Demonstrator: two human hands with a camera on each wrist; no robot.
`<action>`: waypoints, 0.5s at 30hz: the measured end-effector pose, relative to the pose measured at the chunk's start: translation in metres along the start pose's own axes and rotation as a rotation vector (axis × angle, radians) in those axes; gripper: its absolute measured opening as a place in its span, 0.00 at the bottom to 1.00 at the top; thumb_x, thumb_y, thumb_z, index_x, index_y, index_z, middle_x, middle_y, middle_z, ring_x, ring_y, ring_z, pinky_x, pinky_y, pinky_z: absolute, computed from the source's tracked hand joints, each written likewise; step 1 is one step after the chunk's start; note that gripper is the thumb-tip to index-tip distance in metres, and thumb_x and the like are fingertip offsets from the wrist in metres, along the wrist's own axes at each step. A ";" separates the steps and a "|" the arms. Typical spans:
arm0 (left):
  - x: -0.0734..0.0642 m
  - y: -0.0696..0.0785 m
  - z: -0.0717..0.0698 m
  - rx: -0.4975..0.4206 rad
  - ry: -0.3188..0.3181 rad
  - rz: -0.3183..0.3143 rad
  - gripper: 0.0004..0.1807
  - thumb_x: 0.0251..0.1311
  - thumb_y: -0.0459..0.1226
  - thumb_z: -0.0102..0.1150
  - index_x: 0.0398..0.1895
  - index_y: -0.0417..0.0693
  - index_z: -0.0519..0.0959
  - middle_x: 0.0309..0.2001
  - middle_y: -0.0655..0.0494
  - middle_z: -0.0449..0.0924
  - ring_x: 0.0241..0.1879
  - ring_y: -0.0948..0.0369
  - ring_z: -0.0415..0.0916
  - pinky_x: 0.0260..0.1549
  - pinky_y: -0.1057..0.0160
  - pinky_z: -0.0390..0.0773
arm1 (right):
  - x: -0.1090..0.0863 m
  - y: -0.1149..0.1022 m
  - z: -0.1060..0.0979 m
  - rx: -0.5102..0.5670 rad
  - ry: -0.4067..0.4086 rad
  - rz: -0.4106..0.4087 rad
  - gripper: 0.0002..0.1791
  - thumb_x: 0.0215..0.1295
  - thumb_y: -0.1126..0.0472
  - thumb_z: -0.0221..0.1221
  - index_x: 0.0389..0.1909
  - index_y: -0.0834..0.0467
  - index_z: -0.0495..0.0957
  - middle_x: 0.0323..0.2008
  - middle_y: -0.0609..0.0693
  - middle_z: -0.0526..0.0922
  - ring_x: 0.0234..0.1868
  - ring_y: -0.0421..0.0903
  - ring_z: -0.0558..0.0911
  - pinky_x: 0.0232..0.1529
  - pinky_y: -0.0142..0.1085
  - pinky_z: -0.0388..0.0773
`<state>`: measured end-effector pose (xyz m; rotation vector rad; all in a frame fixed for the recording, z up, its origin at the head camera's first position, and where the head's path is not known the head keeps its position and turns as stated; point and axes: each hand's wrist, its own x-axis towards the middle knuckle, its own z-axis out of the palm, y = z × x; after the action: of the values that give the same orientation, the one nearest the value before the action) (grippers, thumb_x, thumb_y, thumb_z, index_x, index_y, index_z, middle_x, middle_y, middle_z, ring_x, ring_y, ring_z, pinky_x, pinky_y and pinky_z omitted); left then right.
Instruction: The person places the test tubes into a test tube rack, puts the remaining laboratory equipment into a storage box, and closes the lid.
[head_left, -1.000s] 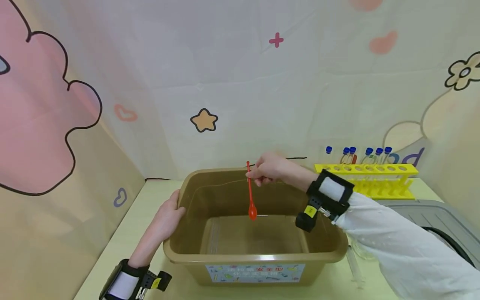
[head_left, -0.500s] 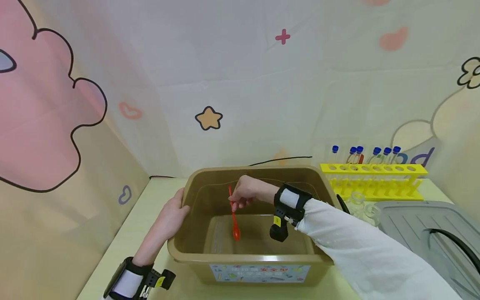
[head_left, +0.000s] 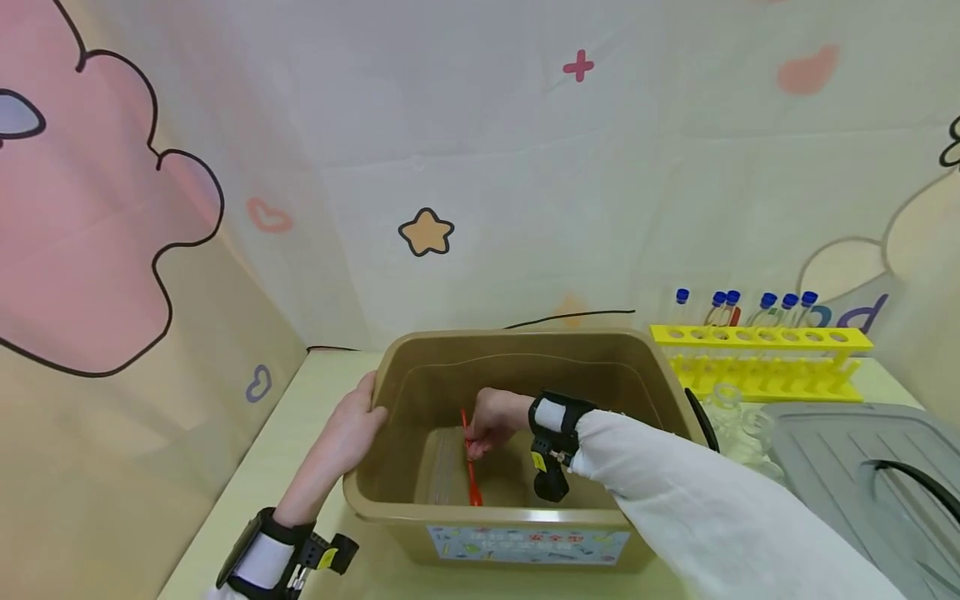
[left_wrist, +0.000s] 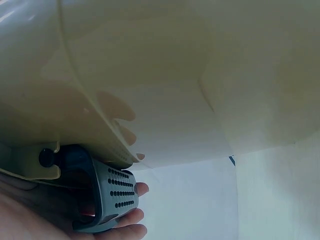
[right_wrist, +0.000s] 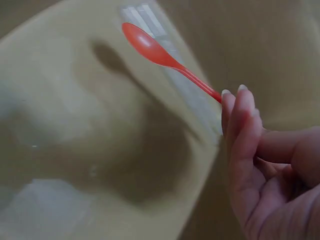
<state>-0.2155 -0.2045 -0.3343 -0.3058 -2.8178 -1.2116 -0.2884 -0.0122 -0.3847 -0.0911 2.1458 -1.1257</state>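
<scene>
A brown plastic storage bin (head_left: 360,496) stands on the table, its inside facing up. By its left side my left hand (head_left: 348,429) grips it, the thumb over the rim; the left wrist view shows the fingers around the grey-and-black side handle (left_wrist: 120,190). Down inside the bin, my right hand (head_left: 491,423) pinches the thin handle of a red plastic spoon (right_wrist: 145,45). The spoon's bowl points toward the bin's front wall, and its shadow falls on the floor of the bin. Clear strip-like pieces (head_left: 444,467) lie along the bin's left inner side.
At the back right stands a yellow test tube rack (head_left: 757,337), with several blue-capped tubes (head_left: 767,302) behind it. Clear glassware (head_left: 738,421) sits right of the bin, beside a grey lid (head_left: 825,467) with a black handle. A printed curtain hangs behind the table.
My right hand has lowered the red spoon from above the bin down into it, moving slightly left and nearer. The left hand keeps its hold on the bin. The head view shifts slightly.
</scene>
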 end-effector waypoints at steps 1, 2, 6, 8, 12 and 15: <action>0.000 0.000 0.000 -0.001 -0.001 0.001 0.29 0.51 0.25 0.40 0.60 0.31 0.59 0.46 0.37 0.71 0.41 0.48 0.67 0.40 0.50 0.66 | 0.001 0.001 0.002 -0.026 0.012 0.001 0.10 0.59 0.72 0.55 0.23 0.74 0.78 0.15 0.57 0.78 0.10 0.40 0.73 0.13 0.25 0.68; 0.001 0.000 0.000 -0.003 -0.002 0.002 0.28 0.51 0.25 0.40 0.60 0.31 0.59 0.46 0.37 0.71 0.42 0.48 0.67 0.40 0.50 0.66 | 0.002 0.003 0.005 -0.044 0.028 0.003 0.09 0.59 0.71 0.56 0.23 0.73 0.78 0.17 0.58 0.79 0.10 0.40 0.73 0.13 0.25 0.68; 0.002 0.001 0.002 -0.006 -0.001 0.008 0.28 0.51 0.25 0.40 0.59 0.31 0.60 0.44 0.38 0.71 0.40 0.48 0.68 0.39 0.51 0.67 | 0.011 0.013 0.012 -0.058 0.053 -0.001 0.07 0.57 0.72 0.57 0.24 0.73 0.79 0.22 0.62 0.80 0.12 0.42 0.76 0.13 0.28 0.69; 0.002 0.001 0.003 -0.004 0.000 0.013 0.27 0.50 0.25 0.40 0.59 0.31 0.60 0.44 0.38 0.71 0.39 0.48 0.68 0.38 0.51 0.67 | 0.030 0.027 0.013 -0.044 0.044 -0.012 0.08 0.58 0.72 0.56 0.23 0.72 0.78 0.21 0.62 0.80 0.14 0.44 0.77 0.13 0.30 0.71; 0.002 0.002 0.003 0.001 0.007 0.009 0.28 0.50 0.26 0.41 0.59 0.32 0.61 0.43 0.39 0.71 0.39 0.49 0.68 0.37 0.51 0.68 | 0.101 0.073 0.015 -0.050 0.056 -0.037 0.08 0.55 0.71 0.59 0.19 0.70 0.76 0.17 0.60 0.79 0.16 0.48 0.79 0.15 0.35 0.74; 0.001 0.002 0.002 0.004 0.009 0.002 0.28 0.49 0.26 0.41 0.59 0.32 0.60 0.43 0.39 0.71 0.39 0.49 0.68 0.38 0.51 0.68 | 0.152 0.104 0.018 -0.137 0.125 -0.057 0.10 0.51 0.68 0.63 0.16 0.67 0.76 0.15 0.56 0.78 0.15 0.46 0.79 0.16 0.34 0.73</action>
<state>-0.2156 -0.2019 -0.3339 -0.3026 -2.8114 -1.2039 -0.3658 -0.0149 -0.5526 -0.1488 2.3448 -1.0393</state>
